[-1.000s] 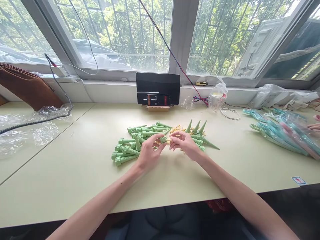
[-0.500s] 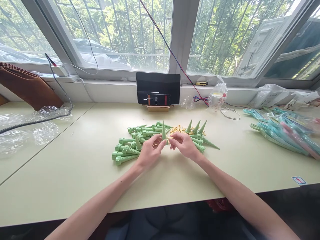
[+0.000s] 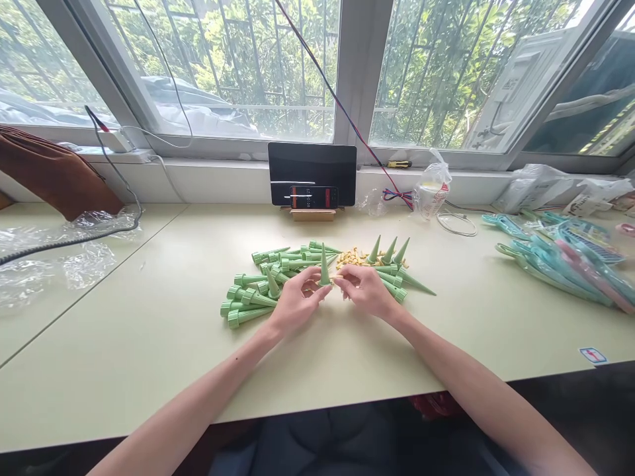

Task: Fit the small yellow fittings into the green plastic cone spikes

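Observation:
A green plastic cone-shaped spike [image 3: 324, 266], like a plant watering spike, stands point up in the fingers of my left hand [image 3: 296, 297]. My right hand [image 3: 368, 288] is pinched beside the spike's base, with a small yellowish piece [image 3: 338, 277] at its fingertips. Whether that piece touches the spike I cannot tell. Left of my hands lies a pile of green spikes [image 3: 251, 295] with ribbed caps. Behind my right hand is a heap of small yellow pieces [image 3: 351, 256]. Several more spikes [image 3: 389, 251] stand or lie to the right of it.
A dark tablet [image 3: 312, 165] and a phone [image 3: 314, 196] lean on a cardboard stand at the back. Bagged teal and pink plastic items [image 3: 560, 258] lie at the right. Clear plastic wrap [image 3: 89, 261], a cable and a brown bag [image 3: 54, 172] are at the left.
The spike in my left hand sits slightly lower, and its base is tilted a little differently. My right fingertips remain close to its base. The view has shifted slightly.

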Demonstrator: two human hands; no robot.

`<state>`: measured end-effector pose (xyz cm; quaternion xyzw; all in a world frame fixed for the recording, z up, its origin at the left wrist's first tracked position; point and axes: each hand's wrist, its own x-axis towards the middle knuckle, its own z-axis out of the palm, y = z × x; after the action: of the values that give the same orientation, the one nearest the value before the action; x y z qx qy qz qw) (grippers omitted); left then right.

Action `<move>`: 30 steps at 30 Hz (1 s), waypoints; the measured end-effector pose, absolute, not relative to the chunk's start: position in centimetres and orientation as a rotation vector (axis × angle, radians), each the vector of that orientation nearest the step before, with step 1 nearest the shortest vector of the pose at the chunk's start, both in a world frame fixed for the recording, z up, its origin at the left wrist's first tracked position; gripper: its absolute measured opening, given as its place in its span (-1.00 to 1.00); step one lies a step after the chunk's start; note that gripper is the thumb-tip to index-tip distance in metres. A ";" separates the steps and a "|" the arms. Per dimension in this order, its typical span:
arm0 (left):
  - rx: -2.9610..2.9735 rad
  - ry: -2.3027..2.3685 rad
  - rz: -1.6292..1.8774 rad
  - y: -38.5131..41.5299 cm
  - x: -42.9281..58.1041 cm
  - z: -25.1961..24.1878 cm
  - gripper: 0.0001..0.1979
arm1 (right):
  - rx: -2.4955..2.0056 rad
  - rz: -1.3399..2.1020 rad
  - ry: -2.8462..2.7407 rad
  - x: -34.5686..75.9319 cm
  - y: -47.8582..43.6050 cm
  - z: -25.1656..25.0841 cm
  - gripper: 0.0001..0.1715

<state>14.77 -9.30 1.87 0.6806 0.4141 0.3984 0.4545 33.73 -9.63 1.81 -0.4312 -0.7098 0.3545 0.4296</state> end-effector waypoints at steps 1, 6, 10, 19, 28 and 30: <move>1.695 1.010 0.991 -9.3 14.7 1.9 -0.64 | -1.078 0.912 -1.764 33.8 -9.7 1.9 -0.69; 1.788 0.977 1.038 -9.2 14.7 1.6 -0.69 | -1.084 1.126 -1.681 33.8 -9.7 2.1 -0.64; 1.827 1.026 1.047 -9.1 14.6 1.3 -0.68 | -1.076 1.298 -1.598 33.9 -9.6 2.4 -0.62; 1.861 1.073 1.057 -9.1 14.7 1.2 -0.66 | -1.022 1.463 -1.485 34.2 -9.2 2.2 -0.59; 1.597 1.048 1.020 -9.6 15.0 2.7 -0.59 | -1.019 1.351 -1.489 33.8 -9.2 2.1 -0.58; 1.560 1.005 1.025 -9.6 15.0 2.9 -0.60 | -1.009 1.298 -1.503 33.7 -9.3 2.3 -0.59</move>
<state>14.95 -9.58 2.92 0.6419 0.4134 0.4217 0.4890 33.67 -9.34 2.26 -0.4063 -0.6057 0.5228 0.4413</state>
